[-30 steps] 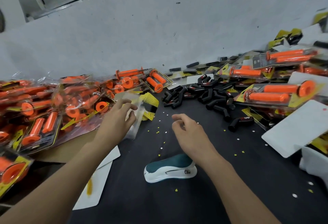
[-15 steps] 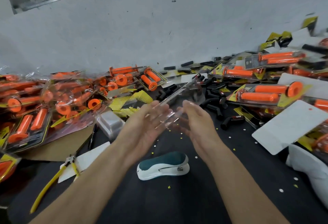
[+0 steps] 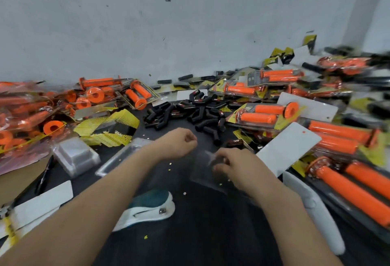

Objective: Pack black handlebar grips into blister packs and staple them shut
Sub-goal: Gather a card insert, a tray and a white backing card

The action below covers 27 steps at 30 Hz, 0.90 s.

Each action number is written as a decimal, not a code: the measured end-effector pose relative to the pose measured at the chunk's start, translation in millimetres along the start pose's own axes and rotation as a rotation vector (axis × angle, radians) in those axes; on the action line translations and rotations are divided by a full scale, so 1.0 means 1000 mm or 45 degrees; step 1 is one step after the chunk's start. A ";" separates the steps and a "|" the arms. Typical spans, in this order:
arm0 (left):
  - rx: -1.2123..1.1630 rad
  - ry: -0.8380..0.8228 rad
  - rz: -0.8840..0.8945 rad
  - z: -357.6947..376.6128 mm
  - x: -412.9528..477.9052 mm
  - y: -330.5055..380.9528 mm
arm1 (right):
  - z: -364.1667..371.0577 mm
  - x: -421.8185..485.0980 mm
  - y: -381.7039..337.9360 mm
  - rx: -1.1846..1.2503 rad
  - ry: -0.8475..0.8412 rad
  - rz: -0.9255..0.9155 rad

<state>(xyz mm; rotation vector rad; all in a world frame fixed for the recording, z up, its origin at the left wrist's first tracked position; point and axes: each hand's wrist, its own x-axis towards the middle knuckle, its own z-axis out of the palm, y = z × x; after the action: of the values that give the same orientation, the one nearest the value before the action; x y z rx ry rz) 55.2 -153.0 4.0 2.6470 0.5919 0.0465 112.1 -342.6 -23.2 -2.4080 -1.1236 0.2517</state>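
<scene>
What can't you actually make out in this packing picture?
Head view only.
Stapler: partly hidden behind the left forearm.
Clear blister pack: see-through and motion-blurred, so whether it is filled is unclear.
Orange packs at far right: smeared by blur, labels unreadable.
Tool at the left edge: cut off by the frame.

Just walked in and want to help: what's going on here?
A person's right hand pinches a clear plastic blister pack, apparently empty, low over the black tabletop. The left hand, fingers curled, hovers beside it. The pile of short black rubber handlebar grips lies just beyond both hands, and the teal-and-white stapler sits untouched near the left forearm.
</scene>
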 end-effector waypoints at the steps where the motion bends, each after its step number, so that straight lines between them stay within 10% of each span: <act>1: -0.023 -0.035 -0.006 0.003 0.011 0.003 | 0.002 -0.001 0.003 -0.029 -0.027 -0.026; 7: 0.210 -0.188 0.005 0.039 0.048 0.036 | 0.010 0.003 -0.002 0.059 -0.314 -0.104; 17: -0.356 0.336 0.047 0.011 -0.027 0.036 | -0.005 -0.016 0.011 0.639 0.600 0.003; 21: -0.534 0.350 0.168 0.011 -0.086 0.032 | -0.005 -0.025 -0.001 1.388 0.486 0.081; 27: -0.512 0.323 0.148 0.014 -0.107 0.027 | -0.001 -0.033 -0.015 1.540 0.399 -0.119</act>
<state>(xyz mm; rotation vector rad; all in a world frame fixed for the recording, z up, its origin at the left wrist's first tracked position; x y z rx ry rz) -29.1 -225.3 8.6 2.2927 0.4502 0.4898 80.6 -359.2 -16.3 -1.2537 -0.6195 0.3648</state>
